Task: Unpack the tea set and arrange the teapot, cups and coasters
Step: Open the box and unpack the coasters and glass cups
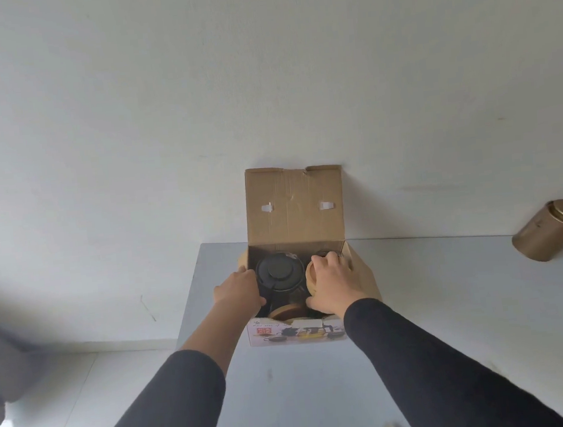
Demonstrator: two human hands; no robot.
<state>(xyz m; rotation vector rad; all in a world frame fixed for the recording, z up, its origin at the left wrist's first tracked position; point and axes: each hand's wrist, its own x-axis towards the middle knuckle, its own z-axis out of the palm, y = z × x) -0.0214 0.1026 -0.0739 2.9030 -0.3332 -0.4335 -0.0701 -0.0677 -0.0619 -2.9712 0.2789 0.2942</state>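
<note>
Grey table (455,317), open box (295,212); left hand (236,291) reaching beside teapot (278,270), grip unclear; right hand (333,282) clasping coaster (310,274)

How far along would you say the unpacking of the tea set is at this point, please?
Done: the cardboard box stands open on the table, lid flap up. In hand: both hands reach inside, the left hand beside the black teapot, the right hand on a round wooden piece. Left: nothing from the set is out yet, so all arranging remains.
</note>
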